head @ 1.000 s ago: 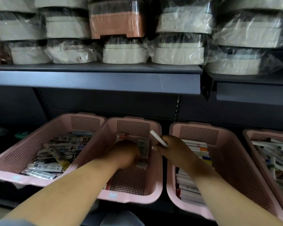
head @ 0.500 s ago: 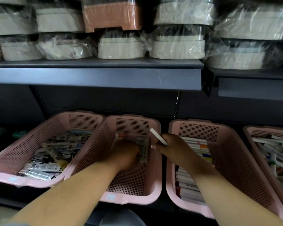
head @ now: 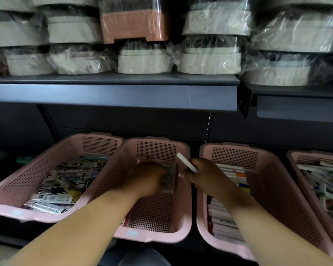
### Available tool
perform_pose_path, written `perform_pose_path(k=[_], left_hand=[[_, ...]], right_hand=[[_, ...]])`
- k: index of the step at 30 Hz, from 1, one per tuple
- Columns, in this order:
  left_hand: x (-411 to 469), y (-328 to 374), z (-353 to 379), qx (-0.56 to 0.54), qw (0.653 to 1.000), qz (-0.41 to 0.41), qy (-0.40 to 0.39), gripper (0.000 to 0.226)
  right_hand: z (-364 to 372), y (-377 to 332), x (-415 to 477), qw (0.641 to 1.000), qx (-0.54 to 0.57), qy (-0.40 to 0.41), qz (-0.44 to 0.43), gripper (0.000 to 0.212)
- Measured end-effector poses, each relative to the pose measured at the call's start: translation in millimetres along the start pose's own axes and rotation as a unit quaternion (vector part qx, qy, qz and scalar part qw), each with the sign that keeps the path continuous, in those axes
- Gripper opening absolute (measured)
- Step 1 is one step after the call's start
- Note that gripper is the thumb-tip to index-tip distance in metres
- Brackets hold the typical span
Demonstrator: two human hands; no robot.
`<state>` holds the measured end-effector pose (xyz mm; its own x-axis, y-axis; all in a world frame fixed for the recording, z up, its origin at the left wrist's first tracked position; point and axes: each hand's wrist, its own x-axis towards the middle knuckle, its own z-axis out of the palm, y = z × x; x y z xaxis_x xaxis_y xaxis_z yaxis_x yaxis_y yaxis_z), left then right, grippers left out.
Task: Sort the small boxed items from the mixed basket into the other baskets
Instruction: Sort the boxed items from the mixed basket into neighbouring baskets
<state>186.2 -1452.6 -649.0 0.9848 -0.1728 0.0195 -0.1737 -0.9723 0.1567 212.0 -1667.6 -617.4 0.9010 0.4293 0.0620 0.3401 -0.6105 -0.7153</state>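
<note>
Four pink perforated baskets stand in a row on the low shelf. My left hand (head: 145, 180) is down in the second basket (head: 156, 212), fingers curled on a small boxed item (head: 170, 177) near its back right corner. My right hand (head: 204, 176) hovers over the gap between that basket and the third basket (head: 273, 191), gripping a slim white box (head: 186, 162) that sticks up to the left. The third basket holds rows of white boxed markers (head: 222, 217). The leftmost basket (head: 21, 181) holds several dark and clear packets.
A fourth basket (head: 315, 156) with loose pens sits at the far right edge. A dark shelf edge (head: 112, 96) overhangs the baskets; plastic-wrapped cream and pink containers (head: 142, 60) are stacked on it.
Both hands stay almost where they were. The left hand has shifted slightly right inside the second basket onto the boxed item; the right hand still holds the white box.
</note>
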Motion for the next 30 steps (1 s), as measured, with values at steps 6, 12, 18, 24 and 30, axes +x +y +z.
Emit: perform_pose_path(k=[6, 12, 18, 24, 30], left_hand=[[-4, 13, -33, -0.208, 0.975, 0.055, 0.053, 0.043], [-17, 13, -47, -0.216, 0.971, 0.028, 0.094, 0.009], [-21, 9, -43, -0.291, 0.947, -0.001, 0.134, 0.013], [-27, 21, -37, -0.204, 0.974, 0.006, 0.099, 0.01], [-26, 24, -21, -0.008, 0.997, 0.069, -0.014, 0.008]], right_hand=[[-3, -14, 5, 0.999, 0.024, 0.006, -0.029, 0.023], [-4, -25, 5, 0.991, 0.131, -0.017, -0.017, 0.02], [-4, -24, 4, 0.996, 0.071, -0.059, -0.019, 0.005], [2, -26, 4, 0.996, 0.086, -0.015, 0.006, 0.007], [-1, -10, 3, 0.999, 0.018, 0.005, 0.041, 0.011]])
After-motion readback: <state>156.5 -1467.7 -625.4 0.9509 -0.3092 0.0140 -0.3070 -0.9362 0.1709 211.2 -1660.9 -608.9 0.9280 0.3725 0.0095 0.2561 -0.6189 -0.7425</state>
